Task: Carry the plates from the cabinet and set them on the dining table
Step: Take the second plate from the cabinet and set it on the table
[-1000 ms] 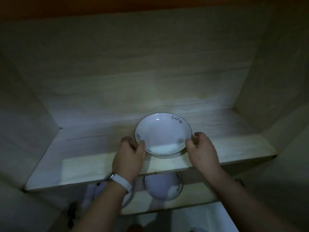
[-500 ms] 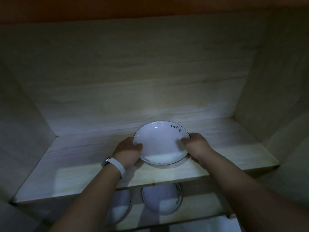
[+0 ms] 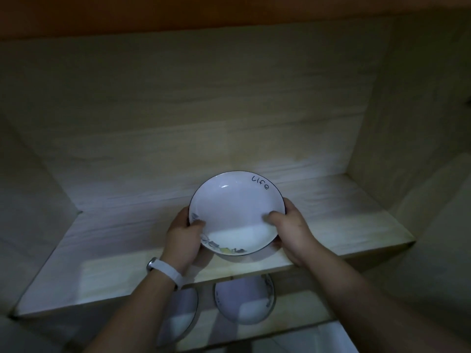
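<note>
A white plate [image 3: 235, 210] with a dark rim, the word "life" and a leaf pattern is held just above the upper cabinet shelf [image 3: 102, 271], tilted toward me. My left hand [image 3: 182, 238] grips its left edge, thumb on the inside, with a white watch on the wrist. My right hand [image 3: 290, 230] grips its right edge, thumb over the rim. On the shelf below lie two more white plates, one at the left [image 3: 179, 317] partly hidden by my left arm, one at the right [image 3: 244, 300].
The cabinet is dim, with pale wood walls: a back panel [image 3: 204, 110], a left side wall [image 3: 23, 200] and a right side wall [image 3: 407, 123]. The upper shelf's front edge [image 3: 331, 261] runs beneath my wrists. A pale floor patch [image 3: 318, 340] shows below.
Both hands have closed on the plate's edges and raised it off the shelf, tilting its far rim up. The view has shifted slightly closer.
</note>
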